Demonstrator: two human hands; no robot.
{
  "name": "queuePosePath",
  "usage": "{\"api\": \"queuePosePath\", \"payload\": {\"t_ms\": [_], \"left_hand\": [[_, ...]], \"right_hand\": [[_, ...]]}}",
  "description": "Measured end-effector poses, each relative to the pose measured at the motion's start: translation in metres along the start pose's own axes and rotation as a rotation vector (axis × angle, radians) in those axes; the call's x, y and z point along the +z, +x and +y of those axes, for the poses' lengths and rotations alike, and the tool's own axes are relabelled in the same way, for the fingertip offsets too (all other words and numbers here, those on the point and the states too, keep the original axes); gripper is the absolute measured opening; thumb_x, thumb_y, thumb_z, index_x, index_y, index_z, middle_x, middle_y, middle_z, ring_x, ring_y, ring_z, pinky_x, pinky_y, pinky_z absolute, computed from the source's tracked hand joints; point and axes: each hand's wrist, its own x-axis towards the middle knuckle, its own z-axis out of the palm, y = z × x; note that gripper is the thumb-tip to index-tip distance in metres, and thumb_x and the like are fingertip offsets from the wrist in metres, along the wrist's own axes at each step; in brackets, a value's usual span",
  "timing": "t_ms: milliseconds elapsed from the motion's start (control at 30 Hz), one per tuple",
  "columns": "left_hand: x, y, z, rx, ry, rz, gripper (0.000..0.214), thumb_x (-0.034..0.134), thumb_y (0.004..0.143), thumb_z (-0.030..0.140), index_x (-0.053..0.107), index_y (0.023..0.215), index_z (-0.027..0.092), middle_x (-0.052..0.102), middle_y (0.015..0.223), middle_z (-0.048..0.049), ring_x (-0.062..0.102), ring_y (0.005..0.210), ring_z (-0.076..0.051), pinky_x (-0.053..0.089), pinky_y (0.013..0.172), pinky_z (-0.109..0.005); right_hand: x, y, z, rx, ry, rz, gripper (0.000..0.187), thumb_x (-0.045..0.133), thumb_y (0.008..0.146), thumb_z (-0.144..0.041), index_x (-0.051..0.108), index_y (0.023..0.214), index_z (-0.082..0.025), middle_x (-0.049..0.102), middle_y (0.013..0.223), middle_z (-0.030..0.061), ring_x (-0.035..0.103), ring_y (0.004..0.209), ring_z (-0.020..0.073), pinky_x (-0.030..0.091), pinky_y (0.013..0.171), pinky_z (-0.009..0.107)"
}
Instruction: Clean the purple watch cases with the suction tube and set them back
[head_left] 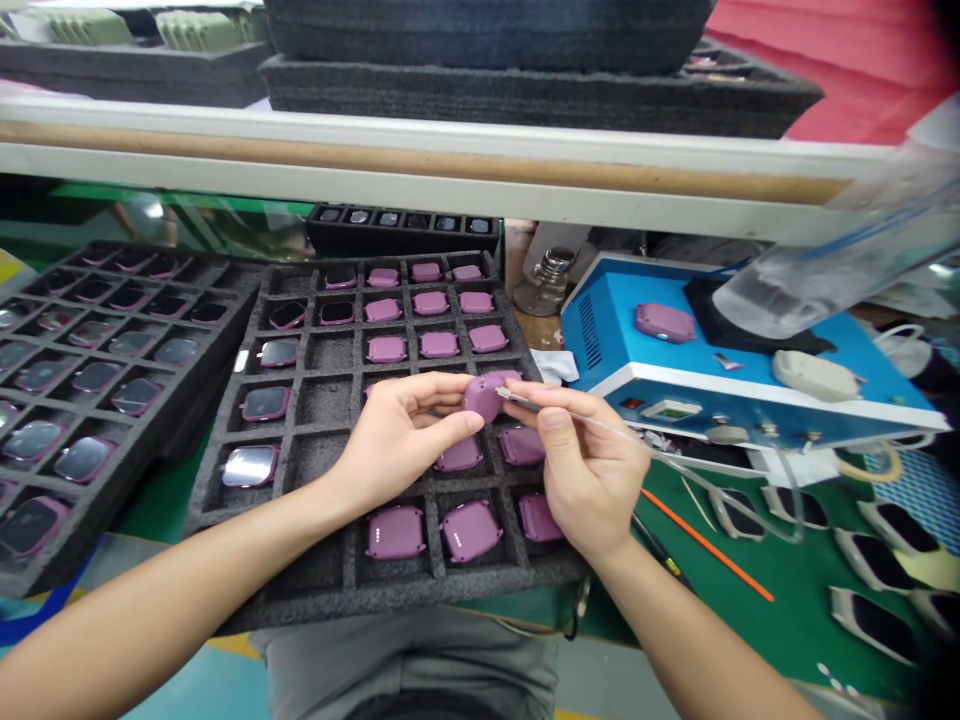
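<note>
My left hand [401,435] pinches a small purple watch case [485,393] between thumb and fingers, above the black foam tray [315,375]. My right hand [585,465] is closed on a thin needle-tipped tool [517,399] with a clear tube [675,465] trailing to the right; its tip touches the case. Below both hands, several purple cases [395,531] lie back-up in the tray's cells. Others in the left columns lie with the screen side [250,465] up.
A second foam tray [82,380] of screen-up cases sits at the left. A blue box machine [622,340] with one purple case [664,322] on top stands at the right. White cases [874,560] and an orange stick [705,545] lie on the green mat. A shelf [420,160] runs overhead.
</note>
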Motion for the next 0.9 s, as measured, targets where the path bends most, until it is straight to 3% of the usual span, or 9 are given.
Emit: {"api": "queuePosePath", "payload": {"t_ms": [500,667,900], "left_hand": [[-0.001,0.0,0.0,0.031,0.056,-0.019,0.038,0.083,0.074,0.029,0.076,0.11,0.017,0.077,0.109,-0.0049,0.075,0.098,-0.014,0.061,0.087,-0.017],[-0.001,0.0,0.002,-0.003,0.087,0.036,0.041,0.085,0.071,0.03,0.077,0.109,0.016,0.077,0.106,-0.0062,0.075,0.094,-0.016,0.063,0.085,-0.021],[-0.003,0.002,0.005,0.024,0.099,0.046,0.044,0.091,0.065,0.032,0.079,0.105,0.02,0.078,0.101,-0.0037,0.074,0.09,-0.011,0.06,0.082,-0.013]], "right_hand": [[0.002,0.002,-0.001,0.01,0.017,-0.004,0.014,0.059,0.101,-0.021,0.072,0.106,-0.02,0.073,0.109,0.0076,0.072,0.106,0.0223,0.065,0.091,0.04],[0.004,0.006,-0.002,0.014,0.04,-0.003,0.014,0.059,0.101,-0.021,0.072,0.106,-0.02,0.073,0.109,0.0077,0.072,0.105,0.0215,0.065,0.09,0.038],[0.005,0.01,-0.002,0.01,0.1,-0.02,0.014,0.059,0.101,-0.021,0.072,0.106,-0.02,0.073,0.108,0.0067,0.072,0.104,0.0193,0.065,0.091,0.036]]}}
